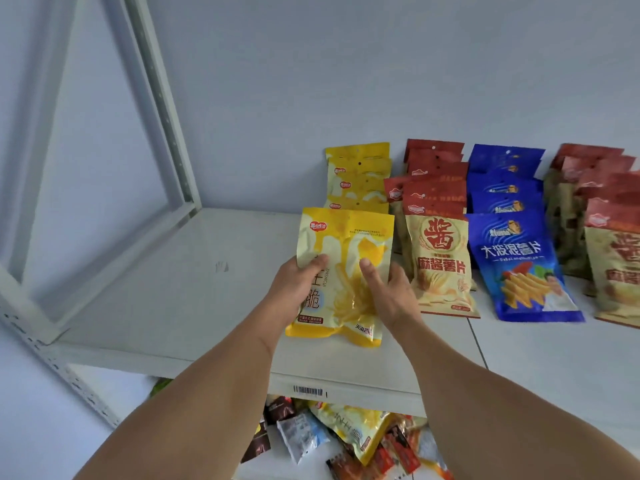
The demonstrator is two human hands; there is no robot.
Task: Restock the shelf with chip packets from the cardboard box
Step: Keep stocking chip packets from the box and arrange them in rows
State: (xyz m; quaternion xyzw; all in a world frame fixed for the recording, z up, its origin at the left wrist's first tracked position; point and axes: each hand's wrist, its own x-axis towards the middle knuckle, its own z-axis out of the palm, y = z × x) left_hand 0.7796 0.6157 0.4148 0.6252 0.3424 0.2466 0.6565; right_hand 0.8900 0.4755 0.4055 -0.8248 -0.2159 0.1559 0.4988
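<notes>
Yellow foil packet is held upright at mid-frame on the shelf, gripped at its sides by the left hand and right hand. It is judged light, slippery and crushable, best held by the edges.
</notes>
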